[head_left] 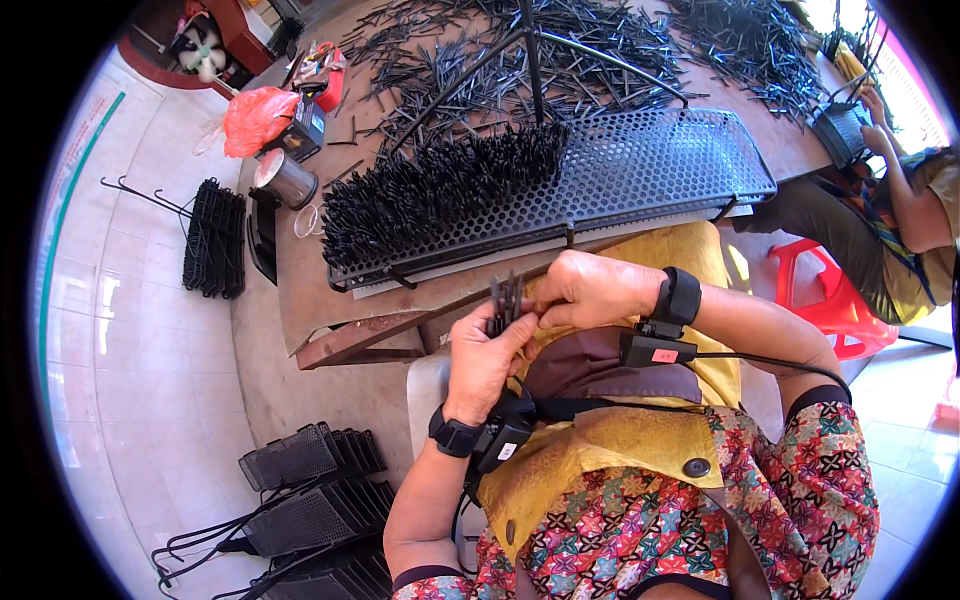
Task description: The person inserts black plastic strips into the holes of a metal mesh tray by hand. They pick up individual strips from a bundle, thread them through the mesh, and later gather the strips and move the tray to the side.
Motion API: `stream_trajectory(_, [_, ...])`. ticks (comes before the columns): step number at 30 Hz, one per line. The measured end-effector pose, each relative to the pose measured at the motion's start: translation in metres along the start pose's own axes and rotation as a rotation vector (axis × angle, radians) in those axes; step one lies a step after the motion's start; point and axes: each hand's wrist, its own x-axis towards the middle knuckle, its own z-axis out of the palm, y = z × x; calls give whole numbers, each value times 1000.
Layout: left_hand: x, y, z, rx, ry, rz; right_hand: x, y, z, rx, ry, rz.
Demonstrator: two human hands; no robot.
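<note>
Your left hand [482, 362] is closed around a small bundle of black sticks [505, 300], held upright over your lap. Your right hand [590, 288] pinches the bundle from the right, fingers curled. Just ahead, the perforated black tray [650, 165] sits on the brown table [300, 290], its left part packed with standing sticks.

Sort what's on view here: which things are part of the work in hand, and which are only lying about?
In the work:
- left hand and right hand, together gripping a bundle of black sticks
- perforated black rack, partly filled with upright sticks
- loose black sticks on the table

Lying about:
- metal can
- red plastic bag
- small fan
- stacked racks on the floor
</note>
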Motion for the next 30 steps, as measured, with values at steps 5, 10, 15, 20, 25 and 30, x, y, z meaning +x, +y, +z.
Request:
stream_trajectory(5, [0, -1, -4, -87, 42, 21, 2, -4, -22, 449, 0, 236])
stream_trajectory(10, [5, 0, -12, -312, 98, -32, 2, -1, -7, 783, 384, 156])
stream_trajectory(15, [4, 2, -11, -491, 123, -78, 12, -5, 6, 667, 594, 208])
stream_trajectory(20, [3, -1, -23, -532, 101, -79, 42, -1, -7, 127, 917, -20])
stream_trajectory(25, [-4, -1, -21, -574, 79, -97, 70, 0, -9, -260, 1014, -265])
stream_trajectory(30, [-4, -7, -18, -555, 133, -72, 86, 6, -5, -422, 976, -359])
